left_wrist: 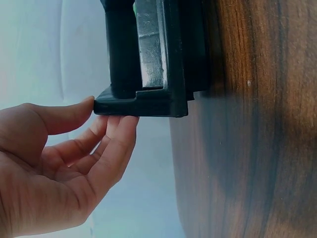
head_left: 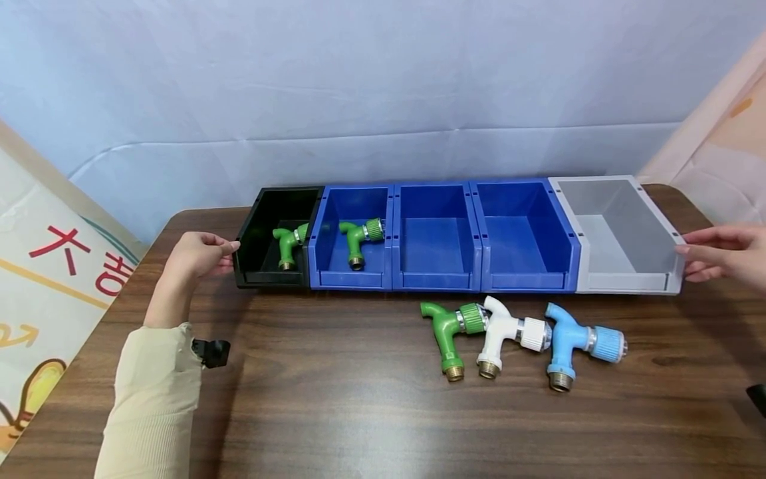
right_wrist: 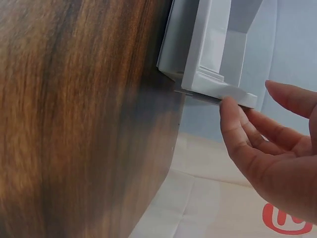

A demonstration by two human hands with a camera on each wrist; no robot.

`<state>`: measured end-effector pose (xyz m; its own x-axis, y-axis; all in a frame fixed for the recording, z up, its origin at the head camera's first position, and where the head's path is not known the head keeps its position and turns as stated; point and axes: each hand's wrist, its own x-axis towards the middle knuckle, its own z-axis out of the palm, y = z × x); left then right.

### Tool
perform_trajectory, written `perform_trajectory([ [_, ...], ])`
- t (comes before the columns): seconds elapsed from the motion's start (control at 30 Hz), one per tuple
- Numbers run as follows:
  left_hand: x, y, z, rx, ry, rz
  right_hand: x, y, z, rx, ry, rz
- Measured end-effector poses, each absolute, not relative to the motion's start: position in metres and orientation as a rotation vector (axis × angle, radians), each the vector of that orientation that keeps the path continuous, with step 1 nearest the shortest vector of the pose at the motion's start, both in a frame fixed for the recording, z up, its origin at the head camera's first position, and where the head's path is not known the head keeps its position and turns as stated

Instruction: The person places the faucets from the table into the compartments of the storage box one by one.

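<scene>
My left hand (head_left: 203,254) grips the outer edge of a black bin (head_left: 272,279) at the row's left end. In the left wrist view its thumb meets the rim and its fingers (left_wrist: 121,141) touch the outer side. At the other end, my right hand (head_left: 727,251) touches the outer side of a grey bin (head_left: 628,284) with its fingertips; the thumb (right_wrist: 290,96) stands off the rim. Between them sit three blue bins (head_left: 439,282). One green tap (head_left: 287,246) lies in the black bin, another green tap (head_left: 356,245) in the leftmost blue one.
In front of the bins, a green tap (head_left: 445,332), a white tap (head_left: 501,329) and a light-blue tap (head_left: 568,339) lie on the brown wooden table (head_left: 335,399). A pale cloth (head_left: 383,80) hangs behind, with printed sheets (head_left: 54,293) at the sides.
</scene>
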<state>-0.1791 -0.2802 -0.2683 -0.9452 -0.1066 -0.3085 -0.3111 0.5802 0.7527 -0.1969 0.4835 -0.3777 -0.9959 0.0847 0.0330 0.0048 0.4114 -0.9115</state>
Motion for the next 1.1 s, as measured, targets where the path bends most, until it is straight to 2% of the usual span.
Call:
perform_trajectory([
  [0.53, -0.179, -0.281, -0.27, -0.337, 2.585, 1.282, -0.19, 0.497, -0.383, -0.03, -2.652, 1.508],
  [0.7, -0.179, -0.28, -0.27, -0.34, 2.583, 1.28, -0.166, 0.459, -0.353, -0.061, -2.768, 1.43],
  [0.9, -0.178, -0.28, -0.27, -0.338, 2.586, 1.271, -0.135, 0.403, -0.311, 0.027, -2.821, 1.45],
  [1.1, -0.178, -0.28, -0.27, -0.32, 2.595, 1.243, -0.122, 0.376, -0.302, 0.017, -2.991, 1.231],
])
